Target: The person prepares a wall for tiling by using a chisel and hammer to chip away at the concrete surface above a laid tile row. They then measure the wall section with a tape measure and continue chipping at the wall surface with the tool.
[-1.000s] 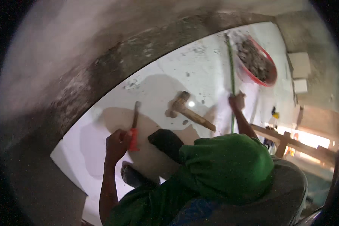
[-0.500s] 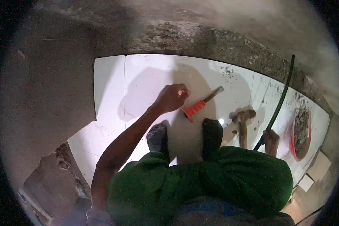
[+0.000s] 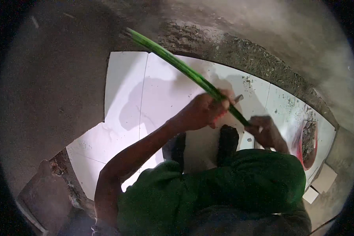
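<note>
White floor tiles (image 3: 167, 88) fill most of the ground under both hands, with a rough, crumbly grey strip (image 3: 259, 55) running along their edge beyond the hands and bare grey concrete (image 3: 59, 98) off to the left. Both hands are on a long green rod (image 3: 173, 61), pretty close together but not touching each other: the left hand (image 3: 206, 110) is closed around it partway along, and the right hand (image 3: 265, 133) is wrapped around the near end, a bit blurry. So the rod slants from the right hand across the left one, then sticks out well past it, up and leftward. Right behind the left hand, partly hidden, there's a chisel on the tiles, its red grip (image 3: 221, 116) peeking out below the rod and its metal tip (image 3: 238, 98) above. Over to the right of the right hand sits a red basin (image 3: 301, 156) with grey rubble (image 3: 310, 137) in it, and two pale tile pieces (image 3: 325, 177) lie past that. Dark shoes (image 3: 228, 143) are planted just below the hands, nearer the body.
</note>
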A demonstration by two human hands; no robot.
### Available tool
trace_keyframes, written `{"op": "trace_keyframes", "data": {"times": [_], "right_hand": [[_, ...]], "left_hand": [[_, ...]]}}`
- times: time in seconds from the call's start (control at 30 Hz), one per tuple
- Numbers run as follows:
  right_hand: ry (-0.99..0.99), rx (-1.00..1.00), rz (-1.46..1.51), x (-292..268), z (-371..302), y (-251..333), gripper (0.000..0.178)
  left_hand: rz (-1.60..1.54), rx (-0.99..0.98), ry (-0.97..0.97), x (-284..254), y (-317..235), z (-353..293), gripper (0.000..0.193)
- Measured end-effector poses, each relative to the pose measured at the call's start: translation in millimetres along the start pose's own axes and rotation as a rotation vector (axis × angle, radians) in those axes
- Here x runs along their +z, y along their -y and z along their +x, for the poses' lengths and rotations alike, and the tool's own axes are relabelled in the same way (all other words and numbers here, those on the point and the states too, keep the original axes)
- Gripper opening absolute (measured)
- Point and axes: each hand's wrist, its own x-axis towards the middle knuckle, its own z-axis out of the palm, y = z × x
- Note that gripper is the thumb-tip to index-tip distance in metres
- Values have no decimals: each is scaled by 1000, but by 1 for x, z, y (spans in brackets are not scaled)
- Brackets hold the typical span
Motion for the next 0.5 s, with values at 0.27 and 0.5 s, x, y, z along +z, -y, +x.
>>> {"op": "trace_keyframes", "data": {"times": [0.27,0.5], "right_hand": [[38,-510,119,-49,72,166,31],[232,-551,-176,-44,60,155,23]], "left_hand": [[-196,837,-739,-67,-164,-41,28],[450,854,-719,-65,-204,-33,18]]}}
